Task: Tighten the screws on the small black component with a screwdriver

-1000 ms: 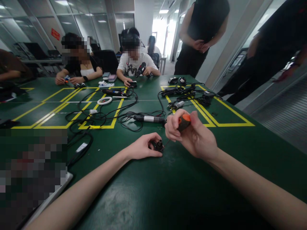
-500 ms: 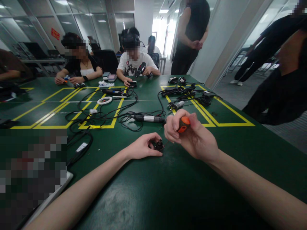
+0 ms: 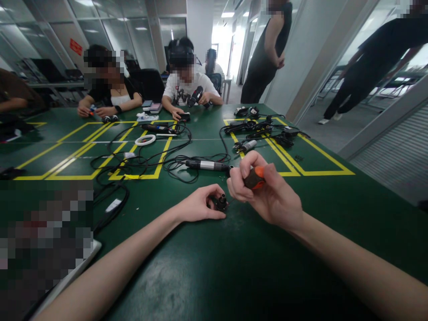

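My left hand (image 3: 205, 203) rests on the green table (image 3: 187, 267), its thumb and fingers curled round a small black part (image 3: 221, 203) with a short upright cylinder. To the right and a little higher, my right hand (image 3: 267, 189) grips the orange and dark screwdriver handle (image 3: 255, 178). A thin shaft seems to run from the handle toward the black part; whether its tip touches cannot be made out. Just beyond my hands lies a black and silver cylindrical tool (image 3: 207, 165) with a cable.
Tangled black cables (image 3: 127, 156) and a white ring (image 3: 145, 140) lie at the left. More cables (image 3: 254, 127) with plugs are at the back right. Two people sit across the table, one holding a power drill (image 3: 196, 96). Others stand at the right.
The screwdriver handle has turned in my right hand, showing more of its dark side. My left hand keeps its hold. At the right, one standing person has turned and another has left view.
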The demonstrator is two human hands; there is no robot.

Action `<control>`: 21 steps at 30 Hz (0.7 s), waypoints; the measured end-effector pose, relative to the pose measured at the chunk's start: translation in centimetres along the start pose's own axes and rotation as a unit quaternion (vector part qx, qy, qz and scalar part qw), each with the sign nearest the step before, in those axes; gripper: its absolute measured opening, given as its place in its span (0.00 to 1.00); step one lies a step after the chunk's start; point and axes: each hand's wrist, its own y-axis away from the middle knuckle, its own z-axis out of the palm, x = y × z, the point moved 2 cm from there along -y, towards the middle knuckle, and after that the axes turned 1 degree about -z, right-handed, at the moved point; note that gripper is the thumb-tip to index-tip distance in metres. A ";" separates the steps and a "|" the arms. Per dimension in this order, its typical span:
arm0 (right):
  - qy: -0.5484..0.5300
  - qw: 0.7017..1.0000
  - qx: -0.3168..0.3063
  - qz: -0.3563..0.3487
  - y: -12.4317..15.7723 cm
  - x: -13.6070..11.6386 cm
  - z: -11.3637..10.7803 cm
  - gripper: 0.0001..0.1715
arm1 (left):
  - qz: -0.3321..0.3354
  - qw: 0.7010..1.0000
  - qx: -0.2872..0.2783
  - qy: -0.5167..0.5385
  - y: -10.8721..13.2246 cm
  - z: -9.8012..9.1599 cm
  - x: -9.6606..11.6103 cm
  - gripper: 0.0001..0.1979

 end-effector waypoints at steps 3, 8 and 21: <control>0.002 1.000 -0.012 0.001 0.0 0.0 0.0 0.21 | 0.001 1.000 0.001 0.006 0.0 0.0 -0.2 0.23; 0.014 1.000 0.000 0.008 -0.1 0.1 -0.2 0.28 | 0.009 1.000 -0.002 0.003 0.0 0.0 0.0 0.22; 0.018 0.999 -0.026 -0.001 0.2 0.0 0.2 0.20 | 0.009 1.000 0.005 0.011 0.0 -0.1 0.2 0.21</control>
